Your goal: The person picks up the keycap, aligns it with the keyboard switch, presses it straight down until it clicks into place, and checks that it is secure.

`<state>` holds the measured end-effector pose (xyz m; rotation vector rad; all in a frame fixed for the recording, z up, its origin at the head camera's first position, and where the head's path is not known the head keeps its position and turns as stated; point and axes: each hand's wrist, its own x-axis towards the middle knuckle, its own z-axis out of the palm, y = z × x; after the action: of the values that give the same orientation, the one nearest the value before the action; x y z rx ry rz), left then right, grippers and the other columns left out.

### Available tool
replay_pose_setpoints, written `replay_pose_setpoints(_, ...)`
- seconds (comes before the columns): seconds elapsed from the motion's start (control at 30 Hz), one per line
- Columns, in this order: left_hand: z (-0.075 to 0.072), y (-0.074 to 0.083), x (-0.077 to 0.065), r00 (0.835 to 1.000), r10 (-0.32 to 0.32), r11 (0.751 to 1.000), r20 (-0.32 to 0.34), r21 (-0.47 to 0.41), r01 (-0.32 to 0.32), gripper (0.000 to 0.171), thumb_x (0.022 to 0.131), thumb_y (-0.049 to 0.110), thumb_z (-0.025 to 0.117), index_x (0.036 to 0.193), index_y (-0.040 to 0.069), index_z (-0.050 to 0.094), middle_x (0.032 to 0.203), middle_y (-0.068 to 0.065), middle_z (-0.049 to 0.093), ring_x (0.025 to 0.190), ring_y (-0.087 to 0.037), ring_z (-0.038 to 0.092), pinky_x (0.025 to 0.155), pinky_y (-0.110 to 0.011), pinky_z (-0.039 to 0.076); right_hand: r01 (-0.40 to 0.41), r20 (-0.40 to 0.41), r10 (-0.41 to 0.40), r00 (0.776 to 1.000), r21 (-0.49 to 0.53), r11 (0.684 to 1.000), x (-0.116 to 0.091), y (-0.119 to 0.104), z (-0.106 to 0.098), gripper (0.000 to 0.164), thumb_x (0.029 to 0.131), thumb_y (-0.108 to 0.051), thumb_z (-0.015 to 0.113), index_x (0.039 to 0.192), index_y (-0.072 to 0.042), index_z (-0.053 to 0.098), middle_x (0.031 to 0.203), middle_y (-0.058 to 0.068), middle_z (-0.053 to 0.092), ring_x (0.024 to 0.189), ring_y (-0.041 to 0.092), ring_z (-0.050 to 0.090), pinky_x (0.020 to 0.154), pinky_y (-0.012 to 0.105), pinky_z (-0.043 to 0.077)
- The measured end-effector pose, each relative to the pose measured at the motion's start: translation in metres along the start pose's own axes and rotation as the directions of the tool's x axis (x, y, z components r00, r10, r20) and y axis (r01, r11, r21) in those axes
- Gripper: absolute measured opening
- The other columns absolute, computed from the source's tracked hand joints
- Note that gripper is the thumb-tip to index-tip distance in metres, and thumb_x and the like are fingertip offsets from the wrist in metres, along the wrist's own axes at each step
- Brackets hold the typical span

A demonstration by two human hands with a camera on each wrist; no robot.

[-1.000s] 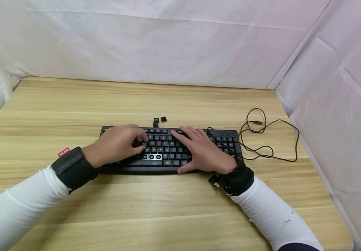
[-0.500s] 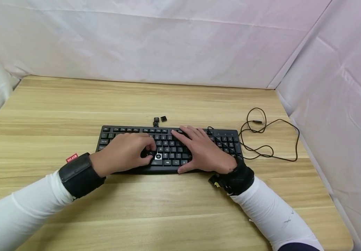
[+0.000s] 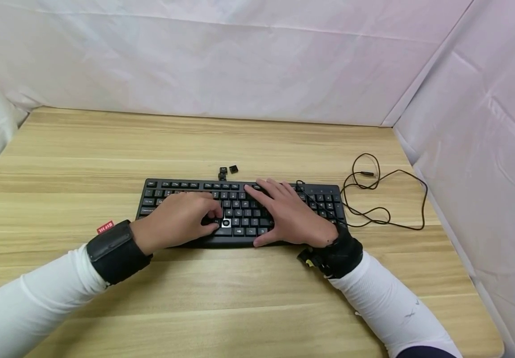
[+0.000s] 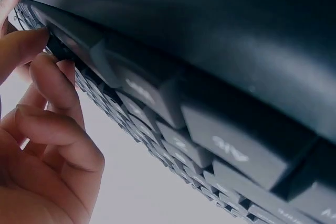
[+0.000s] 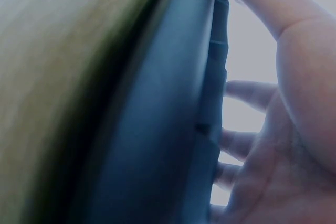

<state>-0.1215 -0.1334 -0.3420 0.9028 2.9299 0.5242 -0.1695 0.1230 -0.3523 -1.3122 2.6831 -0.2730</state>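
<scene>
My left fingers (image 3: 185,217) pinch a black keycap (image 3: 217,221) between curled thumb and forefinger, down among the keys of the keyboard (image 3: 235,242) beneath me. Just right of them shows a pale bare socket (image 3: 226,223). My right fingers (image 3: 286,209), released and spread, rest on the keyboard. Ahead, loose keycaps (image 3: 233,169) lie on the surface (image 3: 248,298).

Bright head view — blurry right-wrist view

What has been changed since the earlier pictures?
The left hand moved rightward along the keyboard, slightly toward its front edge; whether it holds a keycap is unclear. Only one of three bare sockets remains visible. The right hand, loose keycaps and cable stayed put.
</scene>
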Motion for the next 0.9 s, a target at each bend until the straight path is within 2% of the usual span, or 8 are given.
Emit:
replay_pose_setpoints(0.23,-0.0003,-0.0002,-0.0002,1.000,-0.009,1.000,-0.006,-0.006,0.009,0.012,0.079,0.026,0.074,0.088,0.019,0.071,0.089,0.004,0.066,0.073,-0.009,0.057,0.062,-0.037,0.053,-0.003,0.010,0.002,1.000,0.010,1.000,0.0001,-0.0004,-0.0014,0.113,0.064,-0.068,0.069,0.151,-0.017,0.018,0.153,0.019,0.019,0.138,0.034,0.011,0.110,0.059,0.014)
replay_pose_setpoints(0.9,0.0013,0.0019,0.0014,1.000,-0.003,1.000,-0.014,-0.010,0.003,0.010,0.079,0.024,0.074,0.086,0.018,0.071,0.087,0.003,0.064,0.074,-0.008,0.057,0.062,-0.035,0.053,-0.004,0.013,0.004,1.000,0.015,1.000,-0.0008,0.0005,-0.0006,0.112,0.065,-0.069,0.067,0.151,-0.018,0.017,0.153,0.019,0.018,0.138,0.033,0.010,0.111,0.058,0.013)
